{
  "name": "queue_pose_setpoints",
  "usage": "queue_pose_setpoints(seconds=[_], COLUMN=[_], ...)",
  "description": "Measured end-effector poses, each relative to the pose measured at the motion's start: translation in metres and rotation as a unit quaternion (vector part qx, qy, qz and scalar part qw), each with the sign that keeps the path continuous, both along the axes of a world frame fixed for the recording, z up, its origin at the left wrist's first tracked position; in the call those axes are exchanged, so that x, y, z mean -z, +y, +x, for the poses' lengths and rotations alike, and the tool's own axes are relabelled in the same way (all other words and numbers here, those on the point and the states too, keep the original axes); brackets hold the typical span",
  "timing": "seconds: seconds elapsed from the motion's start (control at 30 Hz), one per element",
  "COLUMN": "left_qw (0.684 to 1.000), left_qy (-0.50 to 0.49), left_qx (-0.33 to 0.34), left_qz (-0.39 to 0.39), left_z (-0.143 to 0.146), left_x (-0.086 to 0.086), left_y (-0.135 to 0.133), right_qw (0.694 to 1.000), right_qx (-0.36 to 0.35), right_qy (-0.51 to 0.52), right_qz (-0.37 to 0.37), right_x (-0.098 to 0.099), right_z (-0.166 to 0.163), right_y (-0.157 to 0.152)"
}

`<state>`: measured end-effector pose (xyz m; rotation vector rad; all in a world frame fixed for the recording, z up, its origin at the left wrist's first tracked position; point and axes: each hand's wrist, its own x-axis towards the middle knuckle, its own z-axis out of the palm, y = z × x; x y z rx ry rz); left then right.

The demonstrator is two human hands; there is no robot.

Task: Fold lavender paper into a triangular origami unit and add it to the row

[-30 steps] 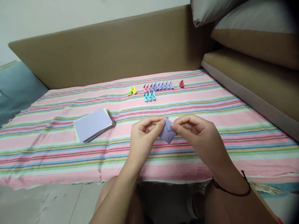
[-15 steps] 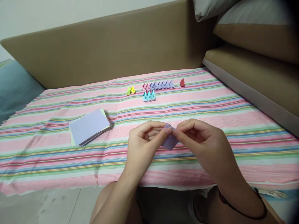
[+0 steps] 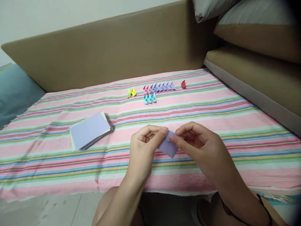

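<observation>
A small folded piece of purple paper (image 3: pixel 168 147) is held between my two hands, above the front of the striped cloth. My left hand (image 3: pixel 147 142) pinches its upper left edge between thumb and fingers. On the right side, my right hand (image 3: pixel 195 138) grips the paper with the thumb on top; its fingertips are partly hidden behind the sheet. Farther back stand several folded purple paper pieces (image 3: pixel 163 87) in a row, with pink ones (image 3: pixel 147 89) at their left end. Turquoise folded pieces (image 3: pixel 150 98) sit just in front of them.
A stack of paper sheets (image 3: pixel 90 130) with a purple sheet on top lies to the left. Two yellow folded pieces (image 3: pixel 131 92) and one red piece (image 3: pixel 183 84) flank the row. A brown backrest (image 3: pixel 113 50) rises behind; cushions (image 3: pixel 256 69) are at right.
The purple paper has turned and more of its face shows. My right thumb has shifted onto its upper face, and my left grip sits slightly farther left.
</observation>
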<state>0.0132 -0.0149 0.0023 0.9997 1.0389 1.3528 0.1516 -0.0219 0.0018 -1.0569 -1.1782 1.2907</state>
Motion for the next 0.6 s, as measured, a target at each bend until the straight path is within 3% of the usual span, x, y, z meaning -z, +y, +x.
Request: queue_pose_setpoints(seconds=[0.17, 0.37, 0.6], left_qw=[0.999, 0.999, 0.999], left_qy=[-0.027, -0.017, 0.001], left_qx=[-0.024, -0.034, -0.049], left_qz=[-0.01, 0.006, 0.02], left_z=[0.001, 0.003, 0.002], left_x=[0.003, 0.006, 0.009], left_y=[0.004, 0.004, 0.007], right_qw=[0.995, 0.999, 0.998], right_qx=[-0.084, -0.038, -0.046], right_qy=[0.024, -0.013, 0.005], right_qz=[-0.046, -0.027, -0.03], right_x=[0.003, 0.012, 0.012], right_z=[-0.004, -0.009, -0.009], right_y=[0.004, 0.005, 0.007])
